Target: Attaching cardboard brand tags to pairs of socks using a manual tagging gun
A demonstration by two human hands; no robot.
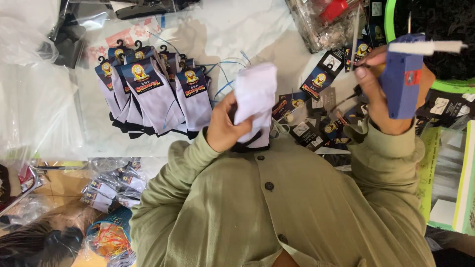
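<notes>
My left hand (pixel 225 126) grips a folded pair of white socks (pixel 256 99) with a dark toe end, held upright in front of my chest. My right hand (pixel 383 94) is closed around a blue tagging gun (pixel 402 81) with a white strip of fasteners sticking out of its top to the right. Between my hands lies a scatter of dark printed card labels (pixel 316 81). To the left rests a fanned stack of finished white socks (pixel 153 91), each with a dark label and a small black hook.
A clear bag holding a red object (pixel 326 20) lies at the top. Clear plastic bags (pixel 29 99) cover the left side. Bagged sock bundles (pixel 111 188) and a teal basket of rubber bands (pixel 109 237) sit lower left. Green boxes (pixel 448 173) stand at right.
</notes>
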